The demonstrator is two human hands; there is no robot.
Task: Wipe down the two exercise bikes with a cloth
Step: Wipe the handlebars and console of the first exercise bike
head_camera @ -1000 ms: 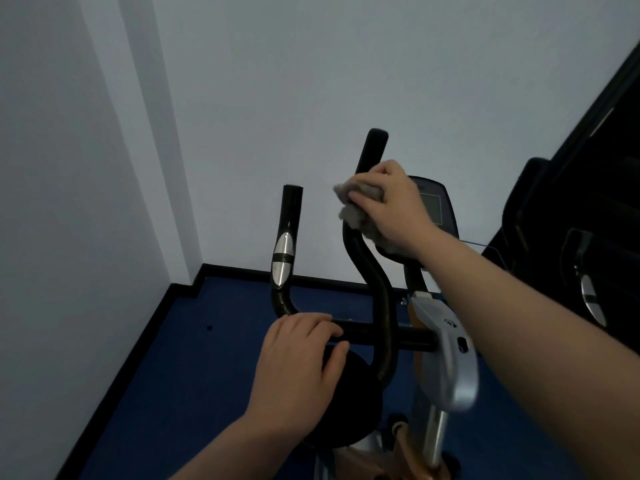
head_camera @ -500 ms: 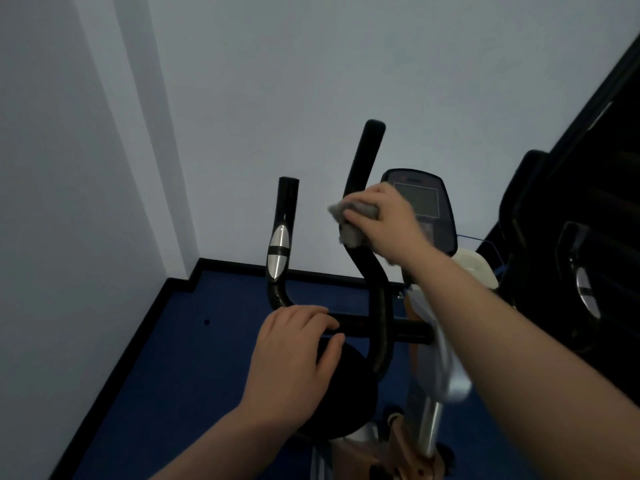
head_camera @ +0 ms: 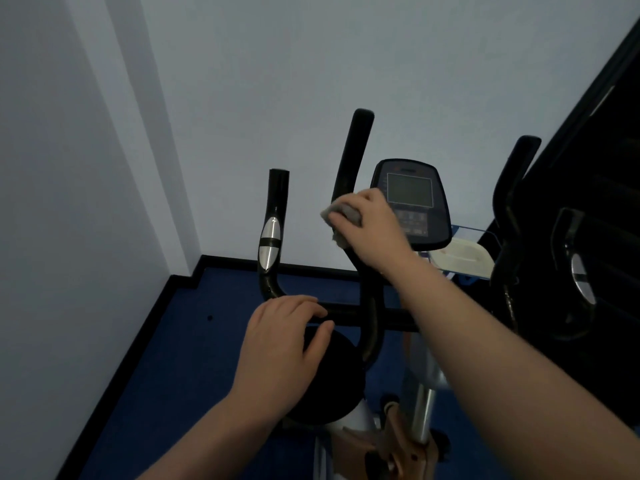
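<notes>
Pale walls met in a corner above a dark blue floor edged with black skirting, and the nearer exercise bike stood close against that corner. Judging by how things lay, the job was early: the grey cloth sat on the bike's tall right handlebar, below its tip and above the crossbar, so this upright was the part under the wipe. Nothing in view told which parts had been cleaned; the shorter left handlebar with its silver sensor, the console just beside the cloth and the frame below probably all remained. The second bike, dark and partly cut off at the right edge, looked untouched, so most of the task likely lay ahead. The right hand was curled around the cloth and pressed it against the handlebar, fingers wrapped over the bunched fabric. The left hand rested on the horizontal crossbar near the bend of the left handlebar, fingers bent loosely over the bar with the thumb lying beneath it, apparently steadying the bike rather than clamping hard.
</notes>
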